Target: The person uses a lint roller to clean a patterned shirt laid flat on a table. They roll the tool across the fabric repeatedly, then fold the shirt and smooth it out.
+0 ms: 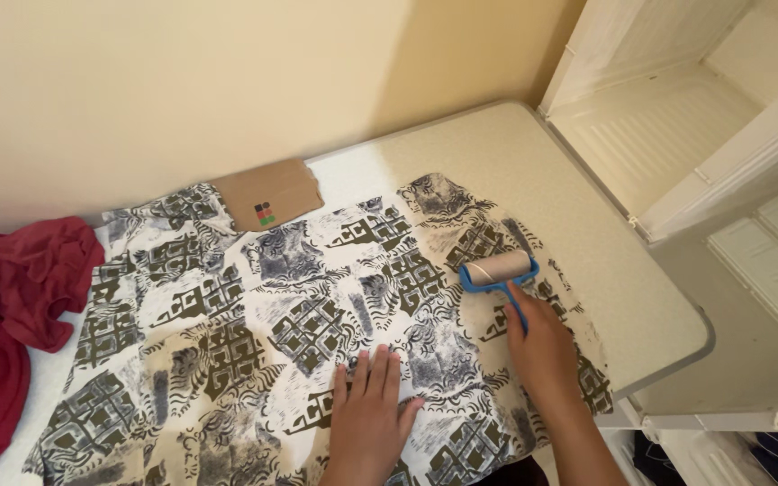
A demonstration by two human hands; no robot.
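Note:
A cream cloth with dark olive and grey patterned print (254, 324) lies spread flat over a table. My left hand (368, 416) rests palm down on the cloth near its front edge, fingers spread apart. My right hand (540, 346) grips the blue handle of a lint roller (498, 270), whose pale roll presses on the cloth's right part, just beyond my fingers.
A brown cardboard piece (269, 194) with small coloured squares lies at the cloth's far edge by the wall. Red fabric (11, 306) is heaped at the left. The speckled tabletop (578, 243) ends at a rounded right corner; white panelled doors (677, 135) stand beyond.

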